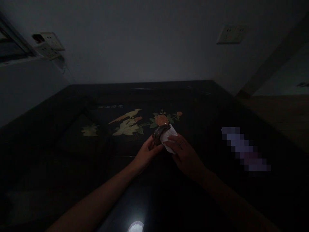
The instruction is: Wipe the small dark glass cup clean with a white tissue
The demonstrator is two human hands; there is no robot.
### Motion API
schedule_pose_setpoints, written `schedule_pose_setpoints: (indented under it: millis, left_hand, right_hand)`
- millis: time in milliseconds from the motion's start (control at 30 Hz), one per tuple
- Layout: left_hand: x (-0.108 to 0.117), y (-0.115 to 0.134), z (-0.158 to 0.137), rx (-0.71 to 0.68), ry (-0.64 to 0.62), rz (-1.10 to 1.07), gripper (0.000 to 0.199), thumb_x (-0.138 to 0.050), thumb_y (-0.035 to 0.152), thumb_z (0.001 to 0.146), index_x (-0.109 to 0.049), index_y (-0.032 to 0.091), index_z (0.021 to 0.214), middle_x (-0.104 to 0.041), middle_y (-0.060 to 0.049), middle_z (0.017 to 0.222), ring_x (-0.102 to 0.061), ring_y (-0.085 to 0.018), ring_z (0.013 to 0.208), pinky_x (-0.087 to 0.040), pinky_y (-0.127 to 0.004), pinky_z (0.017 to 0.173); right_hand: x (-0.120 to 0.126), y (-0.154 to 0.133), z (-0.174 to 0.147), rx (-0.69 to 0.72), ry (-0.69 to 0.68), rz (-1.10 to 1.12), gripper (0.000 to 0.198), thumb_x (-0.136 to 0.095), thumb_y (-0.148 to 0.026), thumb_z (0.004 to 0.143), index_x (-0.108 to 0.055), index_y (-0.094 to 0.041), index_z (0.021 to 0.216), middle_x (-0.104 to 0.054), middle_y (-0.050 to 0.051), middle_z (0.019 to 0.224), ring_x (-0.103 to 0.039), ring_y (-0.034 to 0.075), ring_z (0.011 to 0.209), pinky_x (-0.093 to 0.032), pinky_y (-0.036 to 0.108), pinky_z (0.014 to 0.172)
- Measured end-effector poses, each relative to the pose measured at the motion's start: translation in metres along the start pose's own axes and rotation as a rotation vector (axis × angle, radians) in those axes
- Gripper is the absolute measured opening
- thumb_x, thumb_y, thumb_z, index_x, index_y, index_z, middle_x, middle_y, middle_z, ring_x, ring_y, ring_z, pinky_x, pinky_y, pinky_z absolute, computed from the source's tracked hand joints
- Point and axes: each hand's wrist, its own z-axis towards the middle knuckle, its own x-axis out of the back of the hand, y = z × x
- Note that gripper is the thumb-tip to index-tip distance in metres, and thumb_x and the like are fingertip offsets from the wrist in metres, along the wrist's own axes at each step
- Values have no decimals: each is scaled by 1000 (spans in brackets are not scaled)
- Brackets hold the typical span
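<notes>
My left hand (pixel 146 152) is closed round the lower left side of a dark, glossy, rounded thing (pixel 157 134) with a patterned surface; the dim light hides its exact kind. A white tissue or thin cloth (pixel 171 131) lies against the right side of that thing. My right hand (pixel 187 156) pinches the white sheet, its fingers bent over the front, with a ring on one finger. Both hands are close together, above the middle of a black glossy table (pixel 145 174).
Inlaid in the tabletop are a yellowish bird (pixel 130 115), leaves and an orange flower (pixel 161 120). At the right lies a blurred-out, elongated item (pixel 245 149). Wall sockets (pixel 231 33) are behind, with more sockets (pixel 49 45) at left. A bright reflection shines at the near edge.
</notes>
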Motion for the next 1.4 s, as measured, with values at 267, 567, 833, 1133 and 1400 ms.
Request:
schedule_pose_setpoints:
  millis: [267,567,833,1133,1400]
  left_hand:
    - [3,-2,2,-27,6,31,58,-80,30,70,-58,20,122,-63,-10,124,-56,-27,120,-37,-40,106]
    - [-2,3,-1,5,42,-9,55,-81,28,69,-60,19,120,-66,-9,121,-57,-27,118,-38,-39,105]
    - [-5,4,-1,12,68,-46,51,-81,29,69,-62,20,115,-66,-7,118,-59,-26,113,-44,-37,98]
    - [-1,1,0,-11,51,7,56,-83,27,66,-61,21,117,-67,-7,118,-57,-27,118,-41,-38,103]
    - [1,-1,1,-16,36,36,57,-83,34,66,-62,20,117,-67,-8,118,-58,-28,117,-41,-37,102]
  right_hand:
    - [4,-4,-1,-63,56,-78,44,-46,-6,82,-56,-17,123,-59,14,131,-58,28,113,-52,45,92]
    - [9,-4,0,-62,46,-135,38,-47,-5,80,-61,-19,112,-64,10,127,-61,26,96,-46,43,83]
    - [14,1,-1,3,53,-84,39,-49,-8,84,-64,-20,118,-62,9,130,-38,34,131,-33,62,106]
    - [8,-4,1,1,-14,-77,39,-56,-23,88,-59,-22,127,-56,12,131,-39,34,131,-47,53,102]
    - [4,-13,-1,-39,48,-100,37,-55,-25,90,-58,-19,126,-57,14,124,-41,35,126,-48,52,101]
